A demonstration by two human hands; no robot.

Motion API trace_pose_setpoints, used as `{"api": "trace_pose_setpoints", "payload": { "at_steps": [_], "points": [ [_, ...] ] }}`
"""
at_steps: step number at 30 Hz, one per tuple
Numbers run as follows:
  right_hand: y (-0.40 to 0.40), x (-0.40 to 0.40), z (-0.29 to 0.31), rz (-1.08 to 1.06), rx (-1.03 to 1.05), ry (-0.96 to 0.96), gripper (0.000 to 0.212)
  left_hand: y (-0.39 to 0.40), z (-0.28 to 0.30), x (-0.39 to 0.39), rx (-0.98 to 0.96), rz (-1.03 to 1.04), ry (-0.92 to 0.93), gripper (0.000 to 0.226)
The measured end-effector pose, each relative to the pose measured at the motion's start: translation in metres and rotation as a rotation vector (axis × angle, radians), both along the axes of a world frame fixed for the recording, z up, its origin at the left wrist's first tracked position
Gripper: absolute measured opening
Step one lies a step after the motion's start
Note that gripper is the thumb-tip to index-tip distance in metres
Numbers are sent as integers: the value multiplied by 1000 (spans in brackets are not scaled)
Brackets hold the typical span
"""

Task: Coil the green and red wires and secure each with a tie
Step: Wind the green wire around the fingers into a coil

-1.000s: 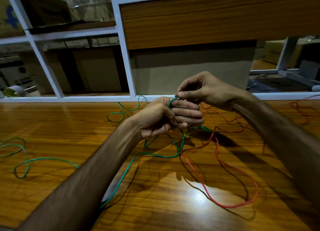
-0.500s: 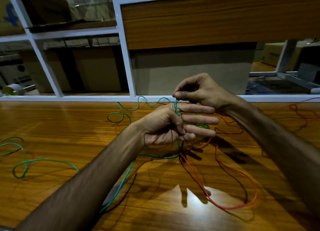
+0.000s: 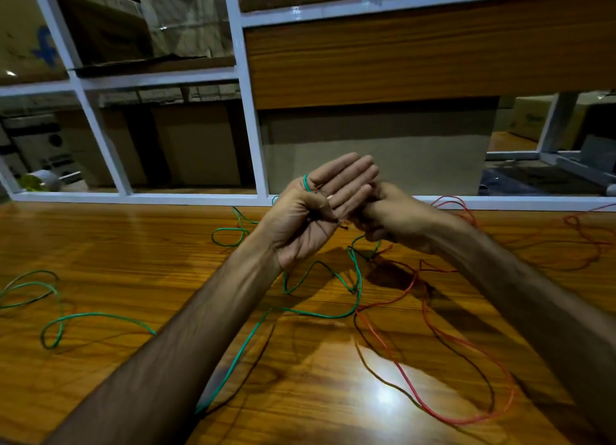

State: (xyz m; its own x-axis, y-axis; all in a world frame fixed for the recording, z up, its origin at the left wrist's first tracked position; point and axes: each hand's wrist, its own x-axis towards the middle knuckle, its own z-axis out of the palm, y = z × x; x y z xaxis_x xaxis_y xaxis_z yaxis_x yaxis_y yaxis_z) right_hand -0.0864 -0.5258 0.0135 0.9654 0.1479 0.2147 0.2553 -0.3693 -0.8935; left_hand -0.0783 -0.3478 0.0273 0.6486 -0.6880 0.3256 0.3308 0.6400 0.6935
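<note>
Two bare forearms reached in from the near edge of a glossy wooden desk (image 3: 100,244) and met above its middle. The left hand (image 3: 320,211) was raised palm up, its four fingers (image 3: 346,174) straight and held together, the thumb folded across the palm. A green wire (image 3: 306,181) looped over the edge of that hand beside the forefinger, pinned there by the thumb. The right hand (image 3: 386,217) sat just beside the left fingertips, its fingers curled inward; it was blurred and partly hidden, so what it pinched could not be told.

Below the hands the green wire ran down onto the desk in loose bends, trailed toward the near edge under the left forearm, and lay in further loops near the left edge and toward the far edge. A red wire (image 3: 466,344) lay uncoiled on the right half of the desk, one big loop reaching toward the near right corner, more tangles near the far right corner. The two wires crossed in the middle of the desk, beneath the hands.

Behind the far edge stood a white-framed partition (image 3: 246,87) with a wood panel (image 3: 416,54).
</note>
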Motion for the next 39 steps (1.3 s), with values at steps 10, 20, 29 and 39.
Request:
{"api": "trace_pose_setpoints", "payload": {
  "at_steps": [10,20,29,39],
  "points": [
    [18,-11,12,-54,-342,-91,28,-1,0,29,184,498,20,92],
    [8,-14,30,-57,-496,-283,22,2,-10,39,628,702,-437,89],
    [0,-23,46,22,-546,-442,12,-5,-13,9,942,357,-790,57],
    [-8,-23,46,-26,-416,-527,11,-2,-9,10,729,102,-622,24]
  ]
}}
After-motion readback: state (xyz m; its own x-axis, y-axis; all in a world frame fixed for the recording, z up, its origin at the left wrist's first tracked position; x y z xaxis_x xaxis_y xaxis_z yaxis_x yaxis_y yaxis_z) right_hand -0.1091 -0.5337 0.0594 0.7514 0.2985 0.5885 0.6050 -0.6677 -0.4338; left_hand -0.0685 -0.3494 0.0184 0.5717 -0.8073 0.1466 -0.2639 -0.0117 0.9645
